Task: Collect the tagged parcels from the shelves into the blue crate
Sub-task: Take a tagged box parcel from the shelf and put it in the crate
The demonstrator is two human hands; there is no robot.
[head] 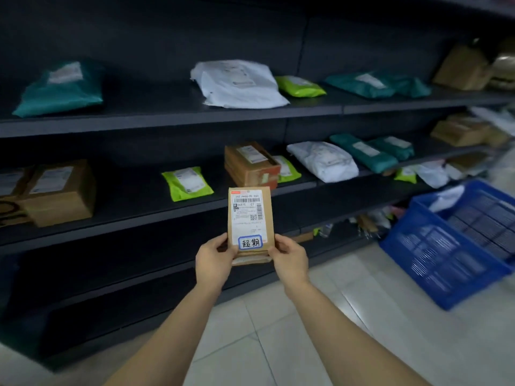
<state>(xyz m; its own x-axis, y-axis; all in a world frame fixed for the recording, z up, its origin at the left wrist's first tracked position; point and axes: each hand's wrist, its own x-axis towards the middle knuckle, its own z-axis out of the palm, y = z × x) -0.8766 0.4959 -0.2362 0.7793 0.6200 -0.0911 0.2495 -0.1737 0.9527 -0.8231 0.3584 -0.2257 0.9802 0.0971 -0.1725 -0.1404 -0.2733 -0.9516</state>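
A small brown cardboard parcel stands upright in front of the shelves, held between both hands. It carries a white shipping label and a blue-bordered handwritten tag at its lower end. My left hand grips its lower left edge. My right hand grips its lower right edge. The blue crate sits on the floor to the right, with a white parcel inside it.
Dark shelves hold teal, white and green mailer bags and brown boxes, such as a box behind the held parcel and a green bag. Light floor tiles lie between me and the crate.
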